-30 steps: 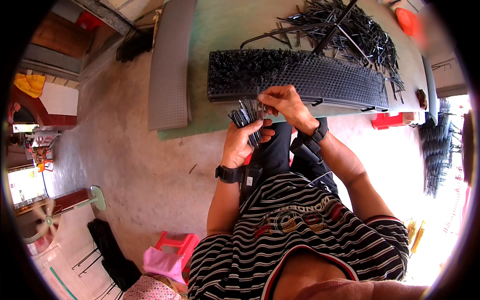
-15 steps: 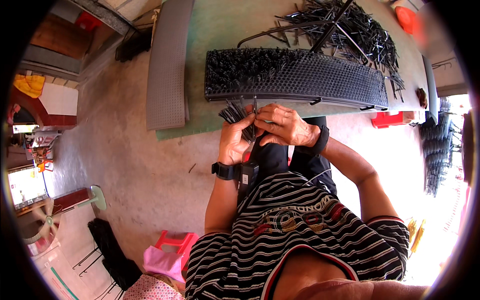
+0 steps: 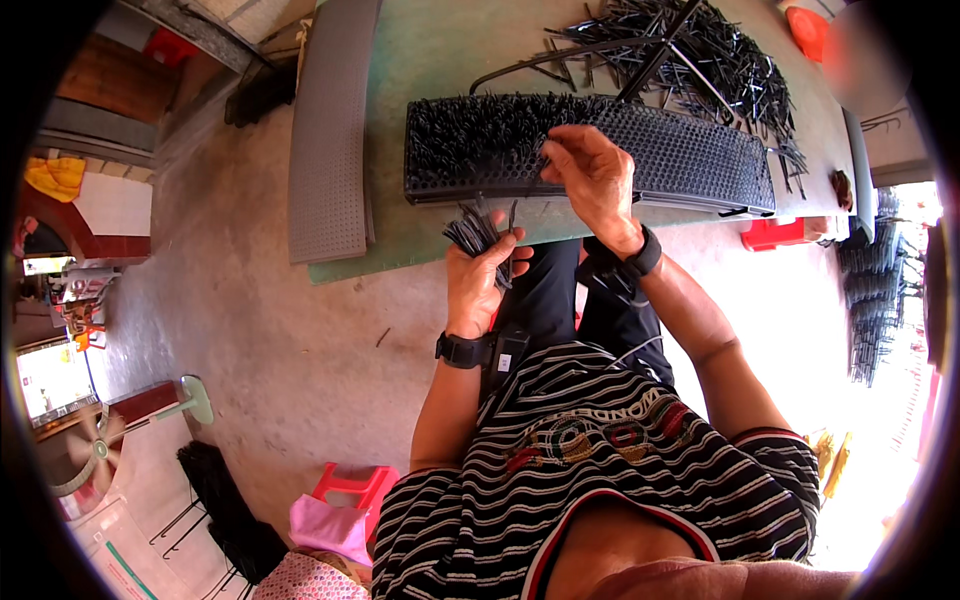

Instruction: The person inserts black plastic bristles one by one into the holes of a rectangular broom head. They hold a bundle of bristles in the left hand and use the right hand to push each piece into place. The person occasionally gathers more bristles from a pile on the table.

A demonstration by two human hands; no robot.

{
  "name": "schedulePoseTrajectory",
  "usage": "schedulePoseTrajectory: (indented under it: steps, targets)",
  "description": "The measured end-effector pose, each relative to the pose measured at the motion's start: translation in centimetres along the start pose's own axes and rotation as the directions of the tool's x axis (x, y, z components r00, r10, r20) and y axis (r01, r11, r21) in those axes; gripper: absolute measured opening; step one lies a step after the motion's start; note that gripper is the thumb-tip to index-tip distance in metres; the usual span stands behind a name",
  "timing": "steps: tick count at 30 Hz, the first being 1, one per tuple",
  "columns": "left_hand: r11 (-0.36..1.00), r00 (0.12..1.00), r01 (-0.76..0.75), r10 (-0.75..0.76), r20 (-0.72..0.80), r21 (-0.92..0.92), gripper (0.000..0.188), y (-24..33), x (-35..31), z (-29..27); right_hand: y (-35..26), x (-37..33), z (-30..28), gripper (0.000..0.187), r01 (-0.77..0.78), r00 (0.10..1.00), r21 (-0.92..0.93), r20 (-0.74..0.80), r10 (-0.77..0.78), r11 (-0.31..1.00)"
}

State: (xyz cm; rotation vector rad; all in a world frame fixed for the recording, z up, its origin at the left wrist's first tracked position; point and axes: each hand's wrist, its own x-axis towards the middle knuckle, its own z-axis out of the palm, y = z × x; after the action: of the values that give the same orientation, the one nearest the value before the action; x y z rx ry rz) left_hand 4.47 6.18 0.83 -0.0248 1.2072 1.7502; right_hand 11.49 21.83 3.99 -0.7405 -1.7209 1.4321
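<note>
My left hand (image 3: 474, 288) is closed around a bundle of thin black strips (image 3: 470, 234), their ends fanning out above the fingers. One strip stands a little apart near the fingertips. Up and to the right, my right hand (image 3: 603, 188) is over a long black perforated panel (image 3: 705, 160), thumb and fingers pinched together at its front part. Whatever is in the pinch blends into the dark panel, and I cannot make it out. Short black strips stand up densely from the panel's left half; the right half shows bare holes.
The panel lies on a green table (image 3: 400, 225). Behind it are a loose pile of black strips (image 3: 715, 60) and a black metal rod frame (image 3: 560, 58). A grey perforated sheet (image 3: 330, 150) lies at the table's left end. A pink-red stool (image 3: 350, 485) stands lower left.
My right hand has left my left hand and moved up and right to the panel. My left hand keeps the strips and has barely moved.
</note>
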Motion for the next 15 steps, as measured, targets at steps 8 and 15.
schedulePoseTrajectory:
  steps: [8, 15]
  targets:
    - [0.999, 1.000, -0.010, 0.009, -0.022, -0.047, 0.026, 0.0, 0.3, -0.9, 1.3, 1.0, 1.7, 0.013, 0.387, 0.921, -0.223, 0.047, -0.387, 0.895]
    - [0.994, 0.997, 0.000, -0.009, -0.074, -0.111, 0.020, 0.0, 0.4, -1.4, 1.9, 2.1, 1.8, 0.009, 0.703, 0.705, -0.511, 0.409, -0.580, 0.494]
